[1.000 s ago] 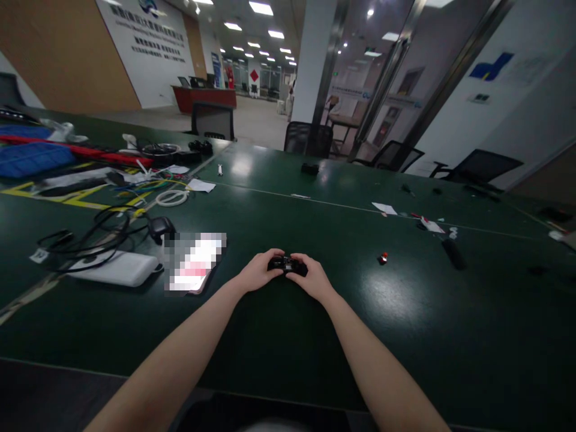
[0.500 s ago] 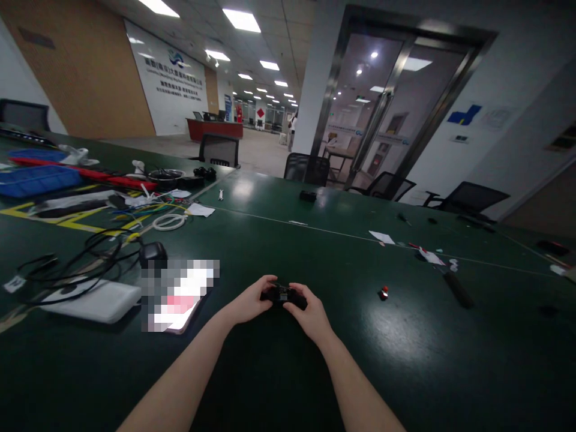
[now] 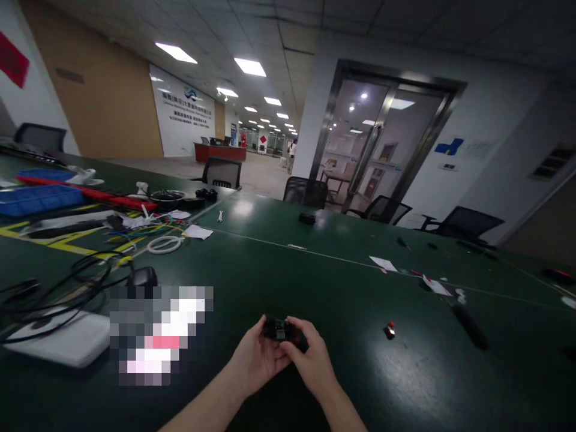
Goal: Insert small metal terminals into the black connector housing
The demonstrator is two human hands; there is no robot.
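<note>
My left hand [image 3: 252,365] is now showing its palm, its fingers reaching under the black device [image 3: 279,329], whereas half a second ago it was gripping the left end from the side. My view is tilting up too, so the counter [image 3: 342,291] is sitting lower in it and more ceiling is showing. My right hand [image 3: 315,363] is pinching the device's right end, the thumb lying along the near face and the fingers going round the far side. The left thumb is resting at the left end, so both hands are closing on the device, which is staying between them, in front of me. Whether it is touching the counter I cannot tell.

To the left, a pixelated bright patch [image 3: 173,333] is covering something on the counter, and beyond it a white box-shaped thing [image 3: 63,339] is lying with black cables [image 3: 96,282] looping over it. To the right, a small orange-and-silver piece [image 3: 390,330] is sitting apart from my hands, and farther right a dark bar [image 3: 469,325] is lying slantwise. Farther off, a small black block [image 3: 307,219] is resting near the far edge
</note>
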